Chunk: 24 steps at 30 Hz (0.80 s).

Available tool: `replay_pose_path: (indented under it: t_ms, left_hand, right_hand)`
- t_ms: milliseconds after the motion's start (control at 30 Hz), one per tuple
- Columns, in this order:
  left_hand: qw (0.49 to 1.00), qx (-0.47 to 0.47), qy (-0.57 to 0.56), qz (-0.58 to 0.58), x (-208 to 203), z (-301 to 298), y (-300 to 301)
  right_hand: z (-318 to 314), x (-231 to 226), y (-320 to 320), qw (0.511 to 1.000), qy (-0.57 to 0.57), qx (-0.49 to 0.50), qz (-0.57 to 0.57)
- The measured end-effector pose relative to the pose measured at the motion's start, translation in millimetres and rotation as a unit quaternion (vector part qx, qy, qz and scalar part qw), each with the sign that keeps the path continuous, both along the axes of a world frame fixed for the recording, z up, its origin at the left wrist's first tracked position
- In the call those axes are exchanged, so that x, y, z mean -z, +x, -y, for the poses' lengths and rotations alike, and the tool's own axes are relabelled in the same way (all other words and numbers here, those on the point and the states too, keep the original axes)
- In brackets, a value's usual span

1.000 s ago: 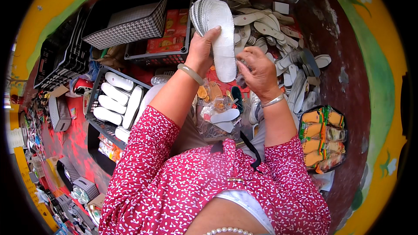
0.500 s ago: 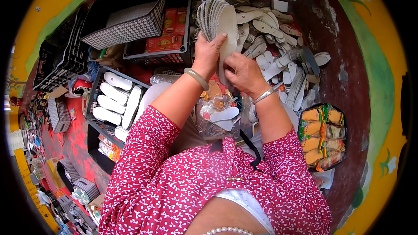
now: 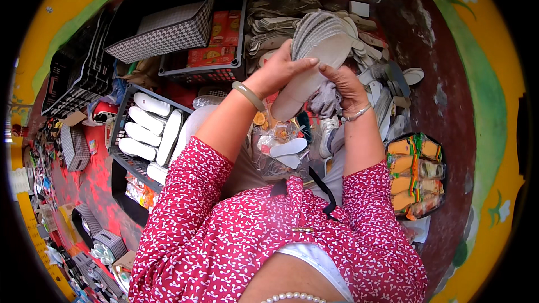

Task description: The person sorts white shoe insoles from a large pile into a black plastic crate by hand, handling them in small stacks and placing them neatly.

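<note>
Both hands, left hand [image 3: 281,70] and right hand [image 3: 343,85], have drawn together; fingers now clench the fanned insole stack [image 3: 317,45], squaring it.

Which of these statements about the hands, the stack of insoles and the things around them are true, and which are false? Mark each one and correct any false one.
1. Both hands hold the stack of insoles. True: the left hand and the right hand both grip it.
2. The left wrist is bare. False: it wears a pale bangle.
3. The black crate on the person's left holds white insoles laid side by side. True.
4. The houndstooth basket sits on the person's right. False: it is at the upper left.
5. The orange and green packets lie to the person's right. True.
</note>
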State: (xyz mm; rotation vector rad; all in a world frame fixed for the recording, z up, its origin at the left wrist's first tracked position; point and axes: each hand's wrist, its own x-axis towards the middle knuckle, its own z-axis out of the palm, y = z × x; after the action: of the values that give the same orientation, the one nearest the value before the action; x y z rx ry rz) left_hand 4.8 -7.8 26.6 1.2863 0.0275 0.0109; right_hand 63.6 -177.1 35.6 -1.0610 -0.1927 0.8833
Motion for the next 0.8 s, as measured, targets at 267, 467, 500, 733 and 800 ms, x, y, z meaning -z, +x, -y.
replay_pose_path:
  t_ms: [267, 467, 500, 733, 800]
  left_hand:
    - [0.998, 0.01, 0.055, 0.039, -12, -10, -1]
    - [0.987, 0.131, -0.073, 0.062, -16, -17, -7]
    - [0.981, 0.152, -0.099, 0.067, -14, -18, -6]
    - [0.961, 0.211, -0.171, 0.049, -8, -15, -10]
    - [0.961, 0.214, -0.17, 0.049, -6, -14, -9]
  right_hand:
    - [10, 12, 7, 0.988, 0.082, 0.117, -0.066]
    - [18, 1, 6, 0.967, 0.148, 0.193, -0.071]
    - [20, 2, 7, 0.966, 0.158, 0.187, -0.079]
    - [18, -3, -6, 0.963, 0.205, 0.167, -0.058]
    - [18, -2, -5, 0.963, 0.205, 0.167, -0.058]
